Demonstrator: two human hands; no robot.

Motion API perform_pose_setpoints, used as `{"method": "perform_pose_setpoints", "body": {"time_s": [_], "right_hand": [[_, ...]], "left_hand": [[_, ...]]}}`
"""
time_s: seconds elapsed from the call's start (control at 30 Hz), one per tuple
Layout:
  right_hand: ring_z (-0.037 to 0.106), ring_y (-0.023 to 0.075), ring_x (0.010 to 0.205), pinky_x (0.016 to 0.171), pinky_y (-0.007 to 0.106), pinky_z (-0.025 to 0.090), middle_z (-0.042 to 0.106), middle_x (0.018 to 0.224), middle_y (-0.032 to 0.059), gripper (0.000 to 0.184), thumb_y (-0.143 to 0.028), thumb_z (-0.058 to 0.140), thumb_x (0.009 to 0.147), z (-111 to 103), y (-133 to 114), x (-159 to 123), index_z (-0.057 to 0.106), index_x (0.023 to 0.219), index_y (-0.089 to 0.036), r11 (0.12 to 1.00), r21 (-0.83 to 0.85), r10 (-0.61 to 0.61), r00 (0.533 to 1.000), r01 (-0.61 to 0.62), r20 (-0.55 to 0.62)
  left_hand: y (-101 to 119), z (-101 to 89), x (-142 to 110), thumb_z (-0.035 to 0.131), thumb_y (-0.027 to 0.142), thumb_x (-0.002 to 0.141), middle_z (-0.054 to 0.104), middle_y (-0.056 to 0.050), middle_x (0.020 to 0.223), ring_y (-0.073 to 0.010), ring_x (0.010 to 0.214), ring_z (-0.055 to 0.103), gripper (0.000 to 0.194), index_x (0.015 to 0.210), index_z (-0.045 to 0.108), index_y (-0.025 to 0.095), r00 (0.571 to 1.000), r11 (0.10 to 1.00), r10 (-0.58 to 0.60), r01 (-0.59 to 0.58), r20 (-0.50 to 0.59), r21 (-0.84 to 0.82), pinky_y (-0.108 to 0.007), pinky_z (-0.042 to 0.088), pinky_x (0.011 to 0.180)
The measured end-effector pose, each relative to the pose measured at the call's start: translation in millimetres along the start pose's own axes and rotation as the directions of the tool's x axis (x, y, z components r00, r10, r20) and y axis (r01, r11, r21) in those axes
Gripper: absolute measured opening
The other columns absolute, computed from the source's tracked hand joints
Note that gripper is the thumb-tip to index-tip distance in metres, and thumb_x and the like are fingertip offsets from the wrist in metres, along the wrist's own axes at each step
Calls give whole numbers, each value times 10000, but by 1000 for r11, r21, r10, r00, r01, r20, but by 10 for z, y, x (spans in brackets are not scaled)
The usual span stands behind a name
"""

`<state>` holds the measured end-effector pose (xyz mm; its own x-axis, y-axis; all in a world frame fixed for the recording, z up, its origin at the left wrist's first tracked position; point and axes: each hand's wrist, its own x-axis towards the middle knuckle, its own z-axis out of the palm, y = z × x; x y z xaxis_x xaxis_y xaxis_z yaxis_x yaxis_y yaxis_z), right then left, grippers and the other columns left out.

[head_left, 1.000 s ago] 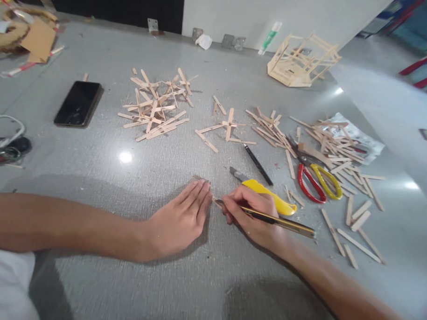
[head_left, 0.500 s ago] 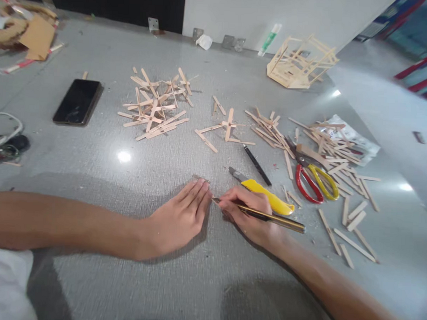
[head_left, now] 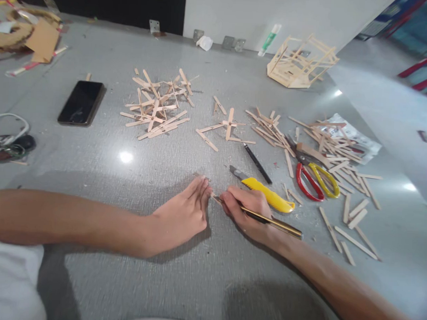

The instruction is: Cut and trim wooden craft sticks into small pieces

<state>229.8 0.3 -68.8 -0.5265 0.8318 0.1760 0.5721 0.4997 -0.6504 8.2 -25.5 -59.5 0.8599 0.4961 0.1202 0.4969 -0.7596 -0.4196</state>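
Observation:
My left hand (head_left: 183, 217) rests on its edge on the grey table, fingers pressed together and curled down. Whatever lies under its fingertips is mostly hidden; only a thin sliver peeks out. Close by on the right, my right hand (head_left: 248, 212) pinches a slim gold-and-black craft knife (head_left: 281, 225) like a pen, its tip pointing at the left fingertips. Just beyond the right hand lies a yellow utility knife (head_left: 268, 194) with its blade out. A thin black pen-like tool (head_left: 257, 164) is a little farther off.
Scissors (head_left: 318, 180) with red and yellow handles lie right, beside a pile of wooden sticks (head_left: 340, 150). More sticks (head_left: 155, 106) are heaped ahead. A stick frame model (head_left: 301, 65) stands at the back. A phone (head_left: 81, 103) and a cable (head_left: 11, 120) lie left.
The left hand has tilted, its fingers bunching more steeply toward the table. My right hand and the craft knife have barely shifted. The view has moved slightly.

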Motion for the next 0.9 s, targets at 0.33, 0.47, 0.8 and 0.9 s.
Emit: {"method": "perform_pose_setpoints", "body": {"time_s": [0.33, 0.47, 0.8, 0.9], "right_hand": [[471, 86, 480, 532, 259, 355, 512, 554, -59, 432, -338, 419, 1086, -35, 9, 0, 473, 675, -218, 998, 65, 6, 1000, -8, 29], [486, 87, 464, 511, 257, 370, 540, 540, -44, 466, -384, 443, 1071, -48, -25, 24, 473, 636, -220, 987, 131, 90, 995, -93, 32], [520, 82, 418, 385, 203, 379, 636, 594, -39, 232, -375, 790, 834, -188, -45, 15, 638, 905, -215, 828, 457, 342, 939, -324, 45], [517, 74, 393, 359, 198, 408, 640, 588, -37, 224, -342, 847, 780, -269, -35, -33, 678, 844, -210, 844, 454, 327, 945, -286, -12]], "left_hand": [[-8, 10, -7, 636, 229, 887, 644, -284, 1336, -364, 1277, 637, 537, 1334, 633, -69, 1000, 1000, -7, 7, -14, -9, -489, 418, 1177], [-23, 33, -24, 638, 246, 901, 638, -269, 1357, -358, 1298, 622, 530, 1339, 636, -52, 1000, 1000, 6, -7, -23, -18, -487, 408, 1183], [9, 60, -43, 661, 279, 887, 626, -257, 1387, -358, 1341, 584, 550, 1340, 642, -32, 1000, 999, -19, 18, -20, -27, -494, 374, 1203], [11, 59, -50, 643, 260, 892, 625, -268, 1383, -358, 1339, 586, 544, 1342, 634, -47, 999, 999, -29, 28, -26, -21, -494, 371, 1206]]}}
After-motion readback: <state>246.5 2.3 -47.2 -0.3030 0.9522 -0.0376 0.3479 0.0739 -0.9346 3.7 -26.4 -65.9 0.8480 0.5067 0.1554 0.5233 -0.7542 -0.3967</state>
